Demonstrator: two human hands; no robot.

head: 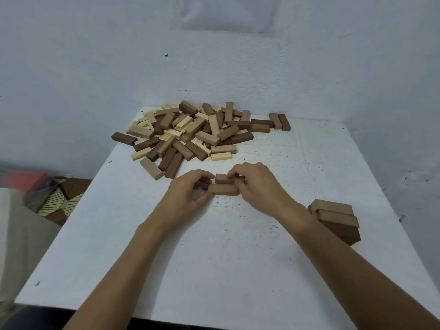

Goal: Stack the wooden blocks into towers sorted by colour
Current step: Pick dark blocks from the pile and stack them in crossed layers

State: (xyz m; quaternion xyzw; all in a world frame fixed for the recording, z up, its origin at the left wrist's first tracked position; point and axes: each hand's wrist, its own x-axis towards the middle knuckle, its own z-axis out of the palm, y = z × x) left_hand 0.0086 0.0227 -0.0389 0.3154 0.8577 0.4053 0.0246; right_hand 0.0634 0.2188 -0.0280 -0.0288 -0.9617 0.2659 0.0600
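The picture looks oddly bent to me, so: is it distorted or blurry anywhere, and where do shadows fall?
Head view: wide lens splays the table edges; soft light, faint shadows beside the forearms; left hand, right hand and the brown blocks they grip look slightly smeared, the pile sharper.

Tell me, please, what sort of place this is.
Probably a corner of a home room rather than a workshop: a small white table pushed against painted walls, a patterned mat on the floor beside it, and a heap of wooden blocks.
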